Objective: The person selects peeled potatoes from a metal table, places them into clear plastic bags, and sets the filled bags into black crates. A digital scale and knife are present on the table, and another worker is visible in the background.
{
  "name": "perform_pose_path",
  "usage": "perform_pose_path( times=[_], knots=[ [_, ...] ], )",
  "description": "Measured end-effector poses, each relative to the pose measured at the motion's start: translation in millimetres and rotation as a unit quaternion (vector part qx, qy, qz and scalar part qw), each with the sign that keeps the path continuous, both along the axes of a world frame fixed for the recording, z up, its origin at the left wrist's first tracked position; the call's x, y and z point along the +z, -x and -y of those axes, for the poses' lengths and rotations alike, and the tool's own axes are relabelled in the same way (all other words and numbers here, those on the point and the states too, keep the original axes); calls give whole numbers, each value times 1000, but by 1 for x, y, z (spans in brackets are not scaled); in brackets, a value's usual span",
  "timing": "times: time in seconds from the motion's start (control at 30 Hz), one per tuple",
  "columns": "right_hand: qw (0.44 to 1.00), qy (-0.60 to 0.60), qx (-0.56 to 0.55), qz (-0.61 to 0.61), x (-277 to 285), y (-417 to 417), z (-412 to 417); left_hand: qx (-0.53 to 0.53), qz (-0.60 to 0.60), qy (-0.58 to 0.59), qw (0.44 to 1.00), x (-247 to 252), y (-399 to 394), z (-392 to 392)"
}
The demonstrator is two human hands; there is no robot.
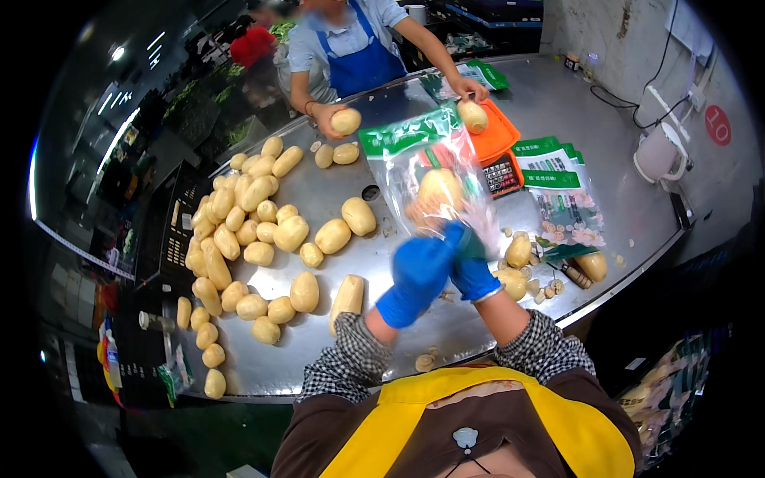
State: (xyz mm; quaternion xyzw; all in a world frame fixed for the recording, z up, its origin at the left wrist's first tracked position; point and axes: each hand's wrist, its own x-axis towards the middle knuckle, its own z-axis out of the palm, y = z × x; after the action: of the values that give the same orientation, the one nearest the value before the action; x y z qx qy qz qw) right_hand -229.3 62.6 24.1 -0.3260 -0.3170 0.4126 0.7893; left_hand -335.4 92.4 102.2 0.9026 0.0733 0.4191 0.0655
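Note:
Both of my hands wear blue gloves and meet at the near end of a clear plastic bag (394, 179) with a green printed band. Inside the bag lies a pale lotus root section (440, 190). My left hand (421, 263), blurred, has its fingers closed at the bag's gathered end. Beside it my right hand (472, 272) grips the same end, its fingers partly hidden. A long lotus root piece (346, 302) lies left of my left wrist. Close to my right hand are lotus root pieces (519, 250) and small cut ends (547, 291).
Many lotus root sections (239, 203) are heaped on the left of the steel table (382, 334). An orange scale (499, 134), printed bags (568, 206) and a knife handle (575, 276) are at right. Opposite, a co-worker's hands (330, 121) hold lotus roots. A kettle (657, 152) stands by the wall.

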Motion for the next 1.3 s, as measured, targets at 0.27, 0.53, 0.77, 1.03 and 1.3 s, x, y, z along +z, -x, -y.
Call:
perform_pose_path(
  times=[0.27,0.53,0.77,1.03,1.3],
  knots=[
    [991,-88,-19,-99,-100,-34,-36,184,6,56,981,-23,9,-15],
    [997,-24,-22,-72,-69,-25,-23,98,-86,103,986,-58,16,38],
    [992,-61,-37,-104,-61,-23,-39,147,-6,243,959,-61,13,34],
    [988,-69,-65,-121,-60,-50,-35,22,-114,202,972,-74,7,57],
    [994,-42,-36,-91,-51,-64,-24,-25,-123,96,987,-67,-6,72]
  ],
)
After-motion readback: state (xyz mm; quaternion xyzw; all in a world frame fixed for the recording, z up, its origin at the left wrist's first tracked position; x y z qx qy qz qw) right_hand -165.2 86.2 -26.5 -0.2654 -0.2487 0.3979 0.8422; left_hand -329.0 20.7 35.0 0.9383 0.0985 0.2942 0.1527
